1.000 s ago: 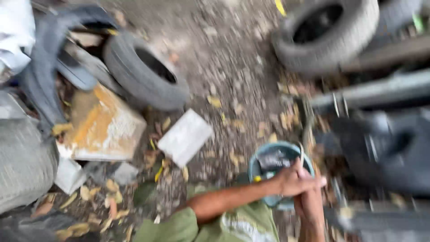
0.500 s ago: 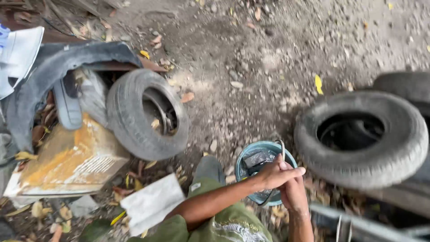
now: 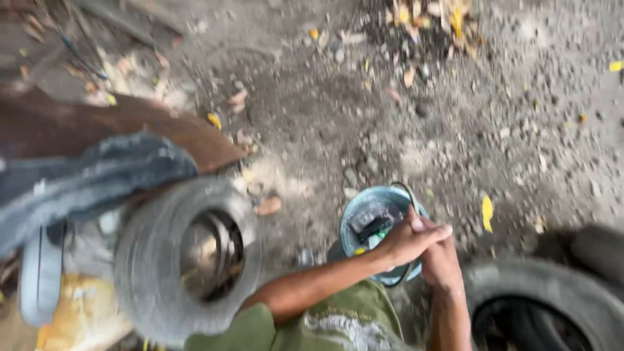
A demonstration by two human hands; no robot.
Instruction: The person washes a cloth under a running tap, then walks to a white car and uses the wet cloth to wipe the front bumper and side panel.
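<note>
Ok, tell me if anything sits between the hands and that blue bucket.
Nothing visible does. The left hand and right hand are clasped together right over the blue bucket, at its near rim; whether they grip its wire handle is unclear.

one head-worn view, looking steeply down, fairly near, at gravel ground (image 3: pixel 364 117) before the person.

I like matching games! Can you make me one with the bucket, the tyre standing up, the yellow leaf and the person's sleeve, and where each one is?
Things:
1. blue bucket
2. upright tyre
3. yellow leaf
4. green sleeve

Places:
A. at the bottom edge, in the middle
B. under both hands, which sit at its rim
C. on the ground just right of the bucket
D. left of the bucket, near a rusty sheet

Pairs: 1-B, 2-D, 3-C, 4-A
</note>
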